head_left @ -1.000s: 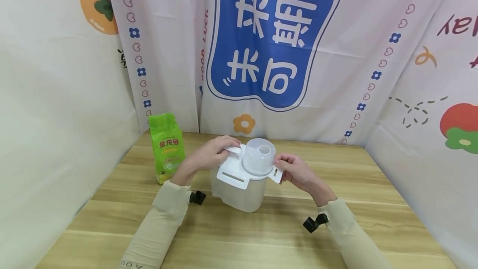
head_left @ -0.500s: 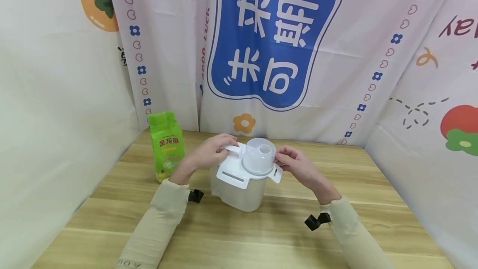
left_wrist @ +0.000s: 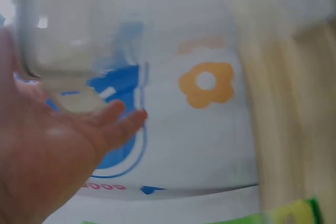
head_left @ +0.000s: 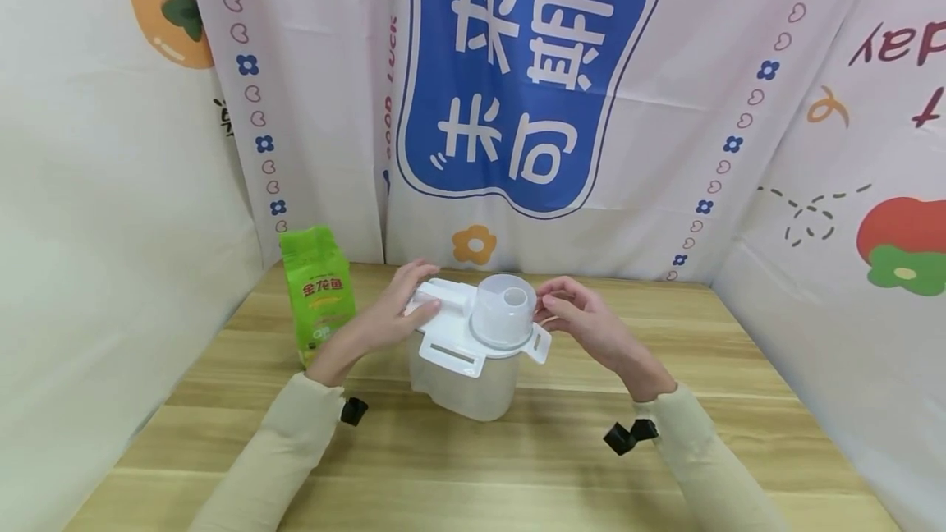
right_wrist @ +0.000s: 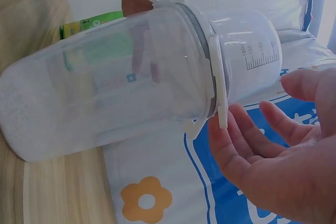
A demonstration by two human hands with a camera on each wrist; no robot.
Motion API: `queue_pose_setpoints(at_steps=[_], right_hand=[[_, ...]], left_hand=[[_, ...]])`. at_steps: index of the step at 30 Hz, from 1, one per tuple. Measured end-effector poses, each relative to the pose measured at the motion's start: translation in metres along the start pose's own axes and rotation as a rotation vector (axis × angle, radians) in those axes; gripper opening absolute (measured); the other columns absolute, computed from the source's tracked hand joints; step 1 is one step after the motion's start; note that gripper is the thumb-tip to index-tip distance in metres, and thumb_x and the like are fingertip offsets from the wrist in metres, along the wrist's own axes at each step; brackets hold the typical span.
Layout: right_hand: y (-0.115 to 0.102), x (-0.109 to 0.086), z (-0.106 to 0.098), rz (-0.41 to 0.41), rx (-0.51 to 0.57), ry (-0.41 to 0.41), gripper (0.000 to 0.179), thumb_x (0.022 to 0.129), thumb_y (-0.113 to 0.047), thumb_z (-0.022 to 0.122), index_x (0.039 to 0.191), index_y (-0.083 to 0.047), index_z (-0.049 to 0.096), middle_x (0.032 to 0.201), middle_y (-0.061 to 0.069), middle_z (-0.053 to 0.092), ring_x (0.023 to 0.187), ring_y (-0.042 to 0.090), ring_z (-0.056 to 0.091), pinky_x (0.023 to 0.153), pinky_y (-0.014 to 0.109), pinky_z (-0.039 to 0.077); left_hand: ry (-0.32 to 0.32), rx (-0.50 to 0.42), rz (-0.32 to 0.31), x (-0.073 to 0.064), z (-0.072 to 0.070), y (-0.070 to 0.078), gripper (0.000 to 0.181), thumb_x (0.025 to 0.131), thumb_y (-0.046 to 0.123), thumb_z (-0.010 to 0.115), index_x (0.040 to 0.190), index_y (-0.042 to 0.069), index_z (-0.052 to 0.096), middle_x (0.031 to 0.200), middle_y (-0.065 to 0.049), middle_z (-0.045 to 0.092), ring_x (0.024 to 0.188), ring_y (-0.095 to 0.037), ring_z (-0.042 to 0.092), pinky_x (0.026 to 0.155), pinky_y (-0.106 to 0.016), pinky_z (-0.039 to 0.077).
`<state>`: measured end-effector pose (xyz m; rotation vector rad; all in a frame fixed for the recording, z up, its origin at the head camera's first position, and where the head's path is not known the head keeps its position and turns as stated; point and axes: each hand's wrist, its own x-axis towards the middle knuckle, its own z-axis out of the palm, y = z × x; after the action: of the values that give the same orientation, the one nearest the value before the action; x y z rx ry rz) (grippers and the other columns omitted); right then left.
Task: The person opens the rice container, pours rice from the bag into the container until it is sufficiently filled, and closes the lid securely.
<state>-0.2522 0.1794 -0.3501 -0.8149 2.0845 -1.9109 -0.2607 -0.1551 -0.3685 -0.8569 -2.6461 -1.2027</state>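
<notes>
A translucent container [head_left: 461,388] with a white clip lid [head_left: 449,349] and a clear measuring cup [head_left: 503,312] on top stands mid-table. My left hand [head_left: 397,309] grips the lid's back-left latch flap [head_left: 446,295], fingers over it and thumb against it. The left wrist view is blurred and shows only my left palm [left_wrist: 47,156] below a pale shape. My right hand [head_left: 567,308] hovers beside the cup with relaxed fingers, holding nothing. In the right wrist view my right hand [right_wrist: 278,166] has its fingertips just at the right latch [right_wrist: 217,85] of the container [right_wrist: 105,87].
A green food bag [head_left: 318,294] stands upright left of the container, close behind my left forearm. The wooden table [head_left: 517,466] is enclosed by printed cloth on the left, back and right. Black camera mounts [head_left: 628,436] sit on both wrists.
My right hand has come off the right latch and risen beside the cup. My left hand has shifted on the back-left flap. The view has drifted slightly.
</notes>
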Motion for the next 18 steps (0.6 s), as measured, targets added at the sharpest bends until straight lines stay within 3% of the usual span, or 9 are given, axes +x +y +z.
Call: queue_pose_setpoints(at_steps=[3,6,11,15,18], right_hand=[[-0.002,0.0,0.001,-0.003,-0.042,0.0,0.032,0.102,-0.02,0.052,0.125,0.002,0.049,0.108,0.003,0.064,0.101,0.015,0.064,0.087,0.029,0.057],[-0.005,0.001,0.003,-0.009,-0.081,0.004,0.033,0.102,-0.021,0.052,0.127,0.001,0.049,0.113,0.005,0.063,0.105,0.016,0.063,0.088,0.032,0.057],[-0.009,0.0,0.005,-0.04,-0.145,0.005,0.036,0.101,-0.019,0.054,0.132,-0.001,0.047,0.124,0.013,0.061,0.109,0.016,0.063,0.094,0.041,0.056],[-0.014,-0.002,0.009,-0.039,-0.189,-0.011,0.046,0.1,-0.022,0.058,0.14,-0.006,0.043,0.137,0.017,0.055,0.12,0.022,0.06,0.099,0.036,0.053],[-0.014,-0.002,0.012,-0.06,-0.215,-0.022,0.055,0.098,-0.02,0.06,0.146,-0.009,0.036,0.142,0.018,0.051,0.128,0.031,0.053,0.099,0.029,0.051]], left_hand=[[-0.016,-0.035,0.0,-0.002,0.001,-0.008,0.064,0.101,0.036,0.051,0.152,0.007,0.024,0.159,-0.021,0.018,0.146,-0.041,0.021,0.116,-0.064,0.025],[-0.041,-0.106,-0.027,-0.005,-0.001,-0.013,0.074,0.099,0.044,0.054,0.155,0.011,0.016,0.158,-0.022,0.02,0.143,-0.042,0.029,0.112,-0.063,0.032],[-0.094,-0.244,-0.04,-0.011,-0.003,-0.023,0.098,0.089,0.059,0.063,0.157,0.021,0.002,0.159,-0.025,0.016,0.139,-0.047,0.036,0.108,-0.06,0.041],[-0.139,-0.349,-0.05,-0.016,-0.003,-0.033,0.109,0.081,0.062,0.07,0.156,0.033,-0.005,0.159,-0.025,0.019,0.136,-0.046,0.041,0.106,-0.055,0.044],[-0.178,-0.416,-0.065,-0.017,0.0,-0.04,0.114,0.08,0.059,0.073,0.155,0.035,-0.011,0.16,-0.023,0.019,0.134,-0.045,0.045,0.104,-0.05,0.048]])
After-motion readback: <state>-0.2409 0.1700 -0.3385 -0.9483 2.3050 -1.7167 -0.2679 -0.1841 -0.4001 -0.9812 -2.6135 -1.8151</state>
